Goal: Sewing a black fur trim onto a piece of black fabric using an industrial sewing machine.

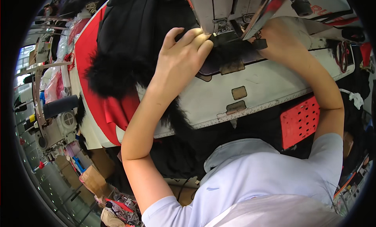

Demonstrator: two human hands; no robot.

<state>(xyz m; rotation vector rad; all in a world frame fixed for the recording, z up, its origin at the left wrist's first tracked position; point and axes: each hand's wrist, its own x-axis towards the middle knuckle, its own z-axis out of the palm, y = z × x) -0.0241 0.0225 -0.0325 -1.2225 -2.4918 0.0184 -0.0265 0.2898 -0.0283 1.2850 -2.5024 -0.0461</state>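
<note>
Black fabric [137, 19] with black fur trim [113, 72] spreads over the sewing table [274, 76], its far part running under the head of a sewing machine [213, 9]. Beside the lit needle area, my left hand [182, 56] has its fingers bent and pressed together at the black fabric. My right hand [272, 37] reaches in from the right behind the machine's needle end. The machine parts hide most of its fingers, so its grip does not show. A narrow black furry strip lies between both hands, close to the presser foot.
Red cloth [86, 42] lies under the black fabric at the left. A ruler strip [235, 114] runs along the table's near edge. Below it on the right is a red perforated plastic panel [299, 123]. A grey motor housing [67, 121] stands at the far left.
</note>
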